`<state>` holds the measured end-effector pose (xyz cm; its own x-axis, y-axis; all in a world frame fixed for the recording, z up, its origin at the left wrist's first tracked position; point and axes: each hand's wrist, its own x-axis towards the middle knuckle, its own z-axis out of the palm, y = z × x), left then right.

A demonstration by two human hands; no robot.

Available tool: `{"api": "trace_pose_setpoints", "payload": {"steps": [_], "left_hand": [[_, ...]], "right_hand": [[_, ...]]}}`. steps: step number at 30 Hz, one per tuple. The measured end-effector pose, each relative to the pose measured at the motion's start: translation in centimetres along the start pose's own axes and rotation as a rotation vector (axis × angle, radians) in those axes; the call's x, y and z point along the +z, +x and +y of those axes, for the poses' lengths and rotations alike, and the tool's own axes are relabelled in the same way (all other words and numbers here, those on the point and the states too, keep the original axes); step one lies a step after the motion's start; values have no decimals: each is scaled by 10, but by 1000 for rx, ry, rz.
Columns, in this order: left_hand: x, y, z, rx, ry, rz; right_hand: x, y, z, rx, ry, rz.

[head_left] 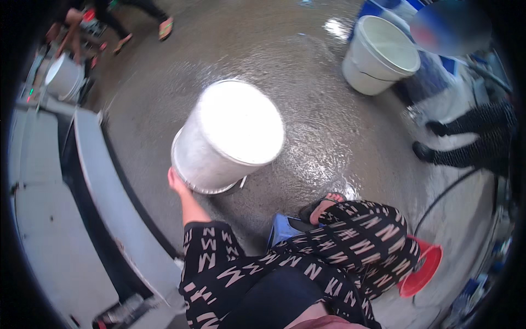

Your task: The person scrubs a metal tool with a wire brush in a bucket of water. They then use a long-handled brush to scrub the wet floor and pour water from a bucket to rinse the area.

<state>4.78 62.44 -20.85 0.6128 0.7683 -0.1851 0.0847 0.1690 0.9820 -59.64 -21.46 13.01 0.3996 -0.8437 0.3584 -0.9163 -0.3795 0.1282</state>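
Observation:
A large white bucket (pixel 235 126) stands bottom-up in front of me, tilted, its pale round base facing the camera and its wider rim toward the wet floor. My left hand (pixel 176 180) reaches up from a patterned sleeve and closes on that rim at the near left side. Some of its fingers are hidden against the bucket. Beside the rim, a short white piece, perhaps part of the bail handle, sticks out. My right hand does not appear.
A blue plastic stool (pixel 283 229) is by my sandalled foot (pixel 324 211). At right, a red basin (pixel 427 267) lies near a dark hose (pixel 441 197). Another white bucket (pixel 378 57) stands far right, near a person's dark-clad legs (pixel 471 140). A long metal trough (pixel 104 181) runs along the left.

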Motion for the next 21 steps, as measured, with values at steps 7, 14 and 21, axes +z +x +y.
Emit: {"api": "trace_pose_setpoints", "payload": {"steps": [7, 14, 21], "left_hand": [[60, -62, 74, -80, -91, -18], [200, -189, 141, 634, 427, -642], [327, -393, 233, 1389, 494, -1235]], "right_hand": [[-65, -38, 76, 136, -102, 153], [-139, -105, 185, 306, -247, 266], [-225, -191, 259, 440, -458, 353]]}}
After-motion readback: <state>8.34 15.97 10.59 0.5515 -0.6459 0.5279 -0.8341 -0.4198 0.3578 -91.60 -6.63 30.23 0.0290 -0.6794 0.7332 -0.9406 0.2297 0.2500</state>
